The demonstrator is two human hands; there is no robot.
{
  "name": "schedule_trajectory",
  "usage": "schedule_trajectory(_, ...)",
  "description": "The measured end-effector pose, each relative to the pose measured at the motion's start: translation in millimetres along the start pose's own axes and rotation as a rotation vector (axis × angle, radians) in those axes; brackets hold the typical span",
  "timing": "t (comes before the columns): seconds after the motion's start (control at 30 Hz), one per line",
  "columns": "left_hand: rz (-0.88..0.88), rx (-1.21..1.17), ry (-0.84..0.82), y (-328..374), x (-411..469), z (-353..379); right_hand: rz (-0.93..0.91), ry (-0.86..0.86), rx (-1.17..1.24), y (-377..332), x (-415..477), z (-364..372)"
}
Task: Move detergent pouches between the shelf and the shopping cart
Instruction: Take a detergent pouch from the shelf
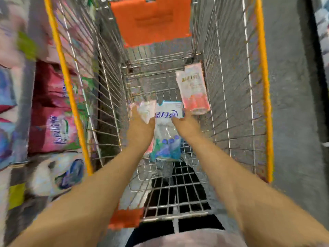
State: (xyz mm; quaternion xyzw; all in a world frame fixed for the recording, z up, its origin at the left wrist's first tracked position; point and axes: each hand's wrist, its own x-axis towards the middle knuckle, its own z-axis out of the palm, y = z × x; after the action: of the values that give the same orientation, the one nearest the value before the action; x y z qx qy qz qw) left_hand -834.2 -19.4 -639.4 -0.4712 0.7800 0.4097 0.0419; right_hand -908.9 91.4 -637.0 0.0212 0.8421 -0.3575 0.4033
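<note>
Hidden: bottom of pale pink plastic pouch point(147, 110), under gripping left hand point(140, 127).
Blurred: right hand point(186, 122) on blue-white plastic pouch point(166, 138), grip unclear.
Room: bare silver wire cart floor point(149, 86) ahead.

The blue characters 蓝月亮 are printed across the white upper half of a blue-and-white detergent pouch point(166, 132) inside the wire shopping cart point(231, 86). Gold characters are carried near the top of a pink pouch point(193, 88) beside it, but are too blurred to be read. Purple lettering on a pink bag point(58, 129) left of the cart is likewise smeared, as is the print on a pale pink pouch point(146, 111).
</note>
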Motion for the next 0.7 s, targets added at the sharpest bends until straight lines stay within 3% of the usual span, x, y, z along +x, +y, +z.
schedule_trajectory(0.2,-0.296,0.086,0.009,-50,35,40,0.09,-0.226,0.004,13,53,74)
schedule_trajectory(0.33,-0.356,0.024,0.036,-71,56,57,0.179,-0.266,0.169,17,71,118)
schedule_trajectory(0.5,-0.413,0.138,0.021,-85,68,70,0.288,-0.124,0.328,18,88,154)
schedule_trajectory(0.7,-0.363,0.172,0.059,-93,68,69,0.407,-0.283,0.457,26,102,150)
